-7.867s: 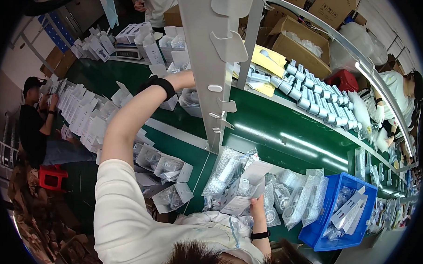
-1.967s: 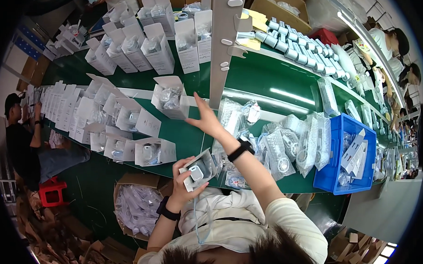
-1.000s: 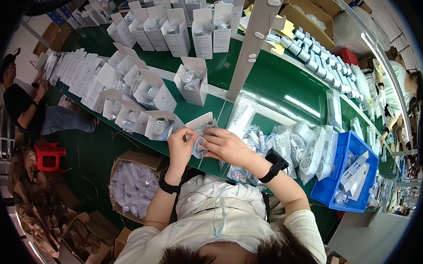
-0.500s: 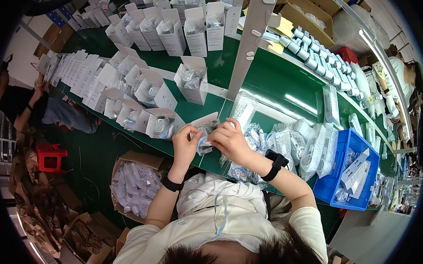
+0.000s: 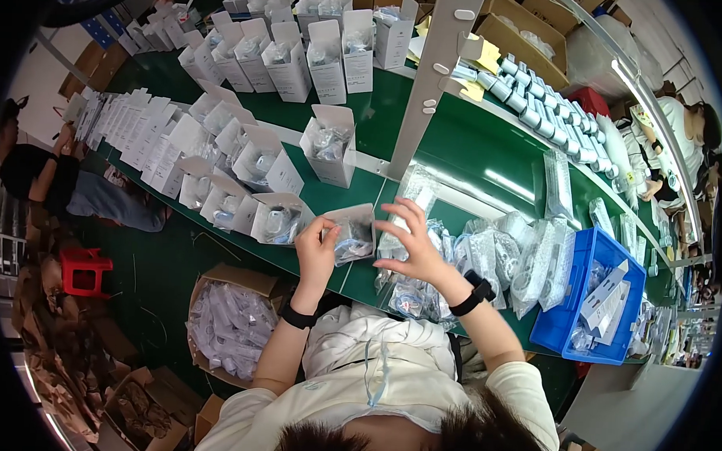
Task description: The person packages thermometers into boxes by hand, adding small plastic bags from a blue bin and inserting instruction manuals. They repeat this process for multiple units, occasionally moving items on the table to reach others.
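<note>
Resting between both hands (image 5: 316, 252), white box (image 5: 353, 233)

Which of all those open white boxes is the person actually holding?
The box at the table's near edge, between the left hand and right hand; the others stand untouched.

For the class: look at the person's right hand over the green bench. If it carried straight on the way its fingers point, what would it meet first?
The right hand points up and slightly left. Most likely it would first meet the clear plastic packet lying just beyond its fingertips, then the white upright post. Depth is unclear, so it might pass above the packet.
</note>
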A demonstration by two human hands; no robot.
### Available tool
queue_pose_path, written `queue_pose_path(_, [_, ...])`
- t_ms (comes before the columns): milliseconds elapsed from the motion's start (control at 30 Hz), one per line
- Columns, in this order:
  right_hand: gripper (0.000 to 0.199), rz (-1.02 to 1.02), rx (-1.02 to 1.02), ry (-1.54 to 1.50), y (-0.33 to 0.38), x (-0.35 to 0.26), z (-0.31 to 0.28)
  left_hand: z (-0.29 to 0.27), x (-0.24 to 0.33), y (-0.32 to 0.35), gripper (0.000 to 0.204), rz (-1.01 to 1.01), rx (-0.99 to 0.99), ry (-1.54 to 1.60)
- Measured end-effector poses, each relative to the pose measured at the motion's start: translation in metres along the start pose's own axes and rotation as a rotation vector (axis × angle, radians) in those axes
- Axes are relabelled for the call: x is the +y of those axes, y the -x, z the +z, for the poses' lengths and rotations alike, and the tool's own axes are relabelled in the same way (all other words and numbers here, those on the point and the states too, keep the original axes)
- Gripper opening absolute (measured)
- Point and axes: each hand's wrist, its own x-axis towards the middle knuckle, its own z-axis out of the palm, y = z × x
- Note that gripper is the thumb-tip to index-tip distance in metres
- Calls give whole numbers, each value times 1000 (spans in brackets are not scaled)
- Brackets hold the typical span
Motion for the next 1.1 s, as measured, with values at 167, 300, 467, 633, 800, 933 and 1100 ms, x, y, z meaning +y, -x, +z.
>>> queue_pose_path(167, [90,424,198,-640,22,40,61,24,29,-20,12,227,-64,97])
queue_pose_path(300, [96,561,323,-601,-1,56,66,26,74,-66,19,543,8,-251])
queue_pose_path(467, [88,686,507,-568,-5,48,37,37,69,-118,28,316,-225,-703])
queue_pose_path(633, [80,782,637,-846,11,58,-42,44,29,-132,28,313,-312,-658])
queue_pose_path(800, [82,673,1013,-600,-20,111,-81,47,21,-128,15,287,-259,-936])
queue_pose_path(933, [91,670,1092,-305,-52,204,-76,40,14,-127,9,392,-130,-929])
queue_pose_path(1100, [101,819,844,-12,-64,248,-44,43,18,-125,18,206,-167,-994])
